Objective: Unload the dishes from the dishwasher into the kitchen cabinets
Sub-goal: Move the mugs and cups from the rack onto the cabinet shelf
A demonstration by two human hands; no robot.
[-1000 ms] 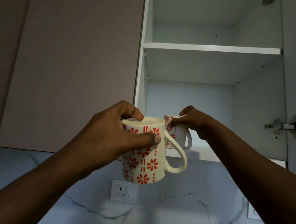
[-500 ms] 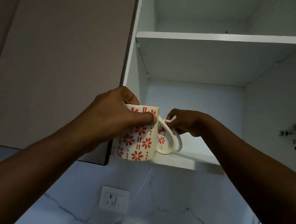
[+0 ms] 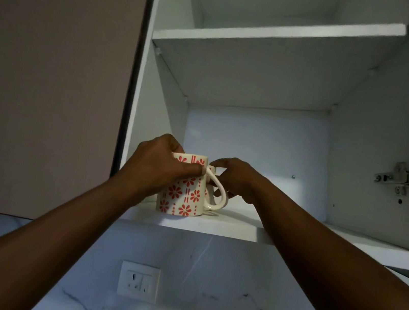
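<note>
Head view. White laminate lines the open wall cabinet [image 3: 253, 141], which has a flat upper shelf [image 3: 279, 32] and a bottom shelf [image 3: 292, 234] at arm height; a closed matte door [image 3: 49, 76] in a dull mauve tone adjoins it on the left, and a metal hinge [image 3: 406, 177] is fixed to the right wall. Below, a grey-veined marble backsplash [image 3: 201, 301] carries a white rectangular wall socket [image 3: 139, 281].

Front mug [image 3: 184, 192]: cylindrical, cream, glossy, printed with red-orange flowers and dashes. It stands upright near the front left of the bottom shelf, handle pointing right. The left hand [image 3: 158, 169] grips its upper body from the left, fingers curled over the rim and the thumb pressed across the front near the handle root.

Second mug [image 3: 210, 180]: same pattern, almost wholly hidden behind the front mug and its handle loop, just beside or touching it. The right hand [image 3: 234, 179] is curled at its rim, fingertips pinching near the top edge; how firm the hold is cannot be told. Both forearms reach up from the lower corners.
</note>
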